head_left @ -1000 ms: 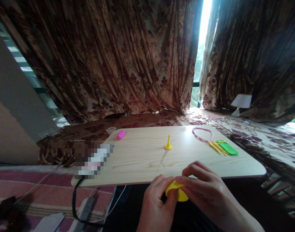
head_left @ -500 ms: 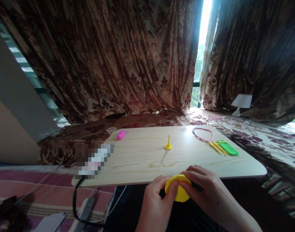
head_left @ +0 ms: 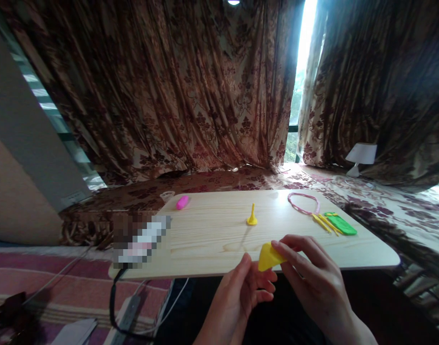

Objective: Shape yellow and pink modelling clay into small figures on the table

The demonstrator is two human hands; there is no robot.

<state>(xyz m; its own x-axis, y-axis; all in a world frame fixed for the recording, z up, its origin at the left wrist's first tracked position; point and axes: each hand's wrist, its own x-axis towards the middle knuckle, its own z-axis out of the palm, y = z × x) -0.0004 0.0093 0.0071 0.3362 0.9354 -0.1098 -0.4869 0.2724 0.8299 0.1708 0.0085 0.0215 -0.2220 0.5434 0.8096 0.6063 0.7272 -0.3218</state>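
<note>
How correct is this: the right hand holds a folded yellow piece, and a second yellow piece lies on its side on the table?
Not quite: the right hand holds the folded yellow piece, but the second yellow piece stands upright on the table, as the head view shows.

One edge of the yellow piece (head_left: 268,257) is concealed by the right fingers (head_left: 294,259); its contact with the left fingers (head_left: 264,295) is indeterminate. Pixelation obscures an object (head_left: 144,242) on the tabletop (head_left: 212,239). Curtains (head_left: 187,86) and power strip (head_left: 128,311) are truncated; a dark item (head_left: 16,306), lower left, is indistinct.
</note>
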